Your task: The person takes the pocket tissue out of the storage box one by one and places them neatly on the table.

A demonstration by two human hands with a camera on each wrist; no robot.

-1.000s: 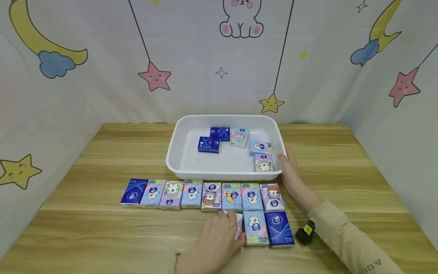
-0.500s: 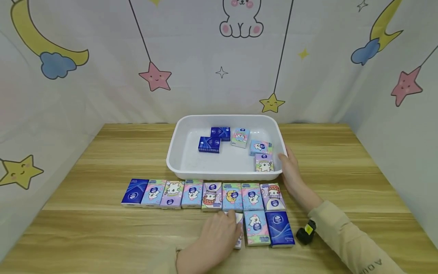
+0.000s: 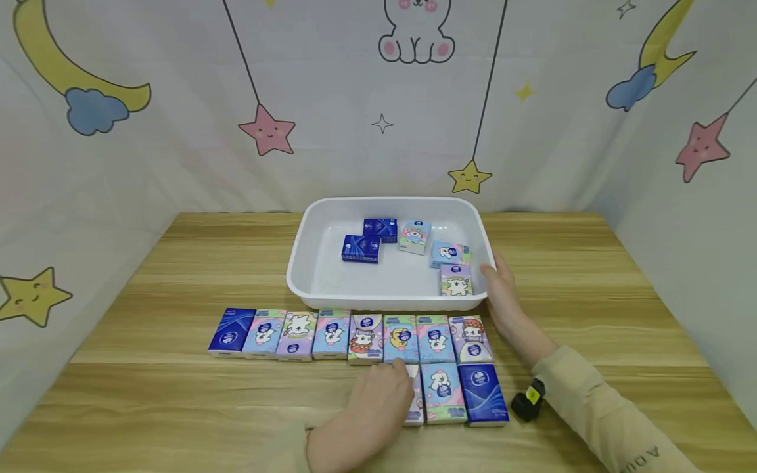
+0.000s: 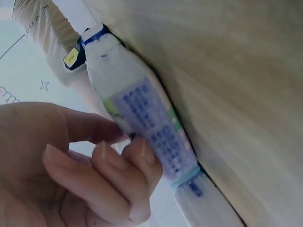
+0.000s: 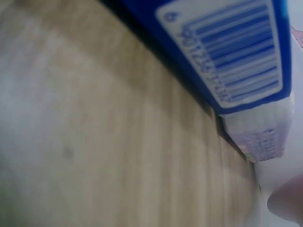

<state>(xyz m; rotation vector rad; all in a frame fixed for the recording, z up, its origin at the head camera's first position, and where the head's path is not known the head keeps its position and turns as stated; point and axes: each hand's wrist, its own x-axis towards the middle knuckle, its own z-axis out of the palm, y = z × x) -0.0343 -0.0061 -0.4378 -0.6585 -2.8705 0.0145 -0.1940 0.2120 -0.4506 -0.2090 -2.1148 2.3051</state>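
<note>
In the head view my left hand [image 3: 377,407], its fingers curled, presses the left part of a purple cartoon tissue pack [image 3: 416,397]. Part of that pack is hidden under the hand. The left wrist view shows the thumb tip and a fingertip meeting at the edge of the pack [image 4: 151,118], beside its printed end. To its right lie a light-blue tissue pack [image 3: 443,393] and a dark-blue tissue pack [image 3: 483,394]. My right hand [image 3: 507,299] grips the right wall of a white tray [image 3: 390,303], thumb at the rim and fingers outside.
Just in front of the tray runs a row of several tissue packs [image 3: 296,336], side by side. Inside the tray lie several more, among them a dark-blue pack [image 3: 361,249]. A black wrist device with a yellow label [image 3: 527,402] sits by the right sleeve. Behind hangs a printed curtain [image 3: 331,79].
The left hand's thumb has drawn in from the near end of the purple pack. That pack has slid right, up against the light-blue one. The right hand stays on the tray.
</note>
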